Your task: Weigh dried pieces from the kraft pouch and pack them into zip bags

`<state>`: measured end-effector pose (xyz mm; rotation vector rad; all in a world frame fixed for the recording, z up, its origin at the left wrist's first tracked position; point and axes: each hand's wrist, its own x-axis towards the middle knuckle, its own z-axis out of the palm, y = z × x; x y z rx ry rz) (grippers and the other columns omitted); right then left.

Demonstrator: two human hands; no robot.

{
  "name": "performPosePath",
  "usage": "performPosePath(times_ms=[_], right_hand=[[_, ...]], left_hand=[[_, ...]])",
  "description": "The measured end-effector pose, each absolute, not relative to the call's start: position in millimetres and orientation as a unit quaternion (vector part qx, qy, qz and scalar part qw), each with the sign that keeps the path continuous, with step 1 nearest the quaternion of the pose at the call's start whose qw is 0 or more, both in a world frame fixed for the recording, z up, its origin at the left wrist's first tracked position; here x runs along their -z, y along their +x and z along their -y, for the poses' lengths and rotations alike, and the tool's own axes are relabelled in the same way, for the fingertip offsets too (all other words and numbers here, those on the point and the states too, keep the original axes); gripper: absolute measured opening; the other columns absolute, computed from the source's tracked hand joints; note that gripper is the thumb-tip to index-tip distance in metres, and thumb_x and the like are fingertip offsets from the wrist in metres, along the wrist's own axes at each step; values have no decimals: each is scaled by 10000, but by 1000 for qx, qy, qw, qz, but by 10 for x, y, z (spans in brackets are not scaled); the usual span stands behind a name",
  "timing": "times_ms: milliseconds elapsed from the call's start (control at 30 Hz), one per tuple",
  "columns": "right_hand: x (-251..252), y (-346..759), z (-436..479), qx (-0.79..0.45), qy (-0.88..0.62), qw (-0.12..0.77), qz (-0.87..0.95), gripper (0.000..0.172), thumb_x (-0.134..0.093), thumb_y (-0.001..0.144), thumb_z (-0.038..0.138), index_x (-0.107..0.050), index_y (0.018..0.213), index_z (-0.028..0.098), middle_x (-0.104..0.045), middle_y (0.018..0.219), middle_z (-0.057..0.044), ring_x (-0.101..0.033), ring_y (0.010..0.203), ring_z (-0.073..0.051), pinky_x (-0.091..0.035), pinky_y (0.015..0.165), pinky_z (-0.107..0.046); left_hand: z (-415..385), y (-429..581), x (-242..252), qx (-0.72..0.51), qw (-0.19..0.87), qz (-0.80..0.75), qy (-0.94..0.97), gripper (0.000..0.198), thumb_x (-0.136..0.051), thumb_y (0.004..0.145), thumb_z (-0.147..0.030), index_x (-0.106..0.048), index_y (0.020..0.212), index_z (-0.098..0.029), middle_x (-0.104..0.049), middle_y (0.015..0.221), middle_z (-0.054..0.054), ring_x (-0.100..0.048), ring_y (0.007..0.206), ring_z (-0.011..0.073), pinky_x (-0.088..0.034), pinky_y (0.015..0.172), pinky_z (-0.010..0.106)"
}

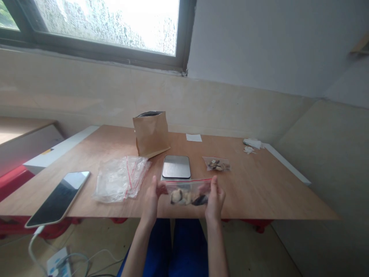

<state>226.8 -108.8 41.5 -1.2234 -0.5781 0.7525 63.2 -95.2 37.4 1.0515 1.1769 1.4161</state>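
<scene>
Between my two hands is a clear zip bag (188,188) with a red strip along its top edge and pale and dark pieces inside. My left hand (152,198) pinches its left upper corner. At the right upper corner my right hand (215,198) grips it with the thumb on top. Just behind the bag lies a small scale (176,167) with a silver plate; the bag hides its front edge. A second zip bag (217,164), holding brown and pale pieces, rests on the table to the right of the scale.
Several clear, flat zip bags (112,181) are piled left of the scale. Behind them a brown paper pouch (151,132) stands upright with its top open. A phone (59,200) on a cable lies at the table's left front. White paper (194,137) and crumpled scraps (253,143) lie farther back.
</scene>
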Motion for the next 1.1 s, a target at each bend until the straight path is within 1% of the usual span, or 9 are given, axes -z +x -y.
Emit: performPosePath(times_ms=[200,367,467,567,667,767,867,933,1100], right_hand=[[-587,3224,691,-235,-640,677,277,508,-508,723,628,-488,481,181,-517,382,2,-476,353,-125,-399,413,-250],[-503,3711,338,-117,-784,526,307,464,-391,812,497,-523,509,170,-566,449,-96,-566,459,-223,-440,519,-343],[-405,3736,351,-52,-802,509,309,386,-493,754,419,-615,799,55,-645,805,-250,-604,830,-344,-426,734,-434],[-263,3630,498,75,-808,479,334,544,-480,753,386,-518,1089,-40,-522,1110,-336,-462,1086,-398,-332,885,-495],[-82,3454,672,166,-784,439,405,557,-388,811,411,-499,1127,-35,-518,1097,-311,-456,1073,-386,-335,879,-509],[65,3211,829,185,-759,421,461,517,-363,844,439,-527,1123,36,-492,1153,-279,-447,1098,-374,-353,868,-515],[115,2916,987,187,-725,442,494,422,-387,863,412,-532,1115,106,-464,1203,-232,-437,1134,-348,-360,883,-505],[92,2719,1095,172,-701,454,522,361,-393,878,370,-527,1106,125,-473,1183,-208,-441,1136,-328,-365,893,-505],[-107,2333,1288,94,-644,481,588,245,-412,891,265,-525,1083,163,-504,1125,-149,-461,1111,-261,-394,915,-467]], left_hand=[[918,413,-350,-587,515,-482,397,450,-456,767,-536,-670,658,-156,-692,732,81,-617,671,176,-476,657,295],[889,222,-450,-611,487,-510,359,412,-449,772,-501,-637,655,-154,-660,710,54,-590,644,158,-473,671,296],[809,157,-638,-623,415,-542,380,391,-397,810,-467,-625,722,-162,-651,771,50,-593,706,169,-469,683,304],[637,113,-953,-648,231,-575,444,275,-408,833,-354,-625,876,-191,-635,954,46,-577,864,178,-451,758,309],[348,70,-1328,-665,57,-557,495,275,-447,813,-223,-606,1037,-213,-570,1140,59,-528,1041,189,-419,876,329],[-41,30,-1627,-626,-29,-560,542,296,-458,819,-194,-609,1073,-206,-544,1206,84,-460,1169,215,-312,1008,396],[-421,-5,-1743,-548,-22,-612,570,282,-434,851,-259,-631,1048,-214,-503,1288,95,-442,1192,280,-299,997,480],[-580,-21,-1717,-498,9,-633,593,270,-429,853,-284,-673,925,-196,-569,1202,116,-485,1143,311,-319,958,514],[-458,45,-1478,-481,0,-627,612,261,-423,844,-319,-654,843,-197,-591,1161,114,-552,1018,278,-368,887,442]])
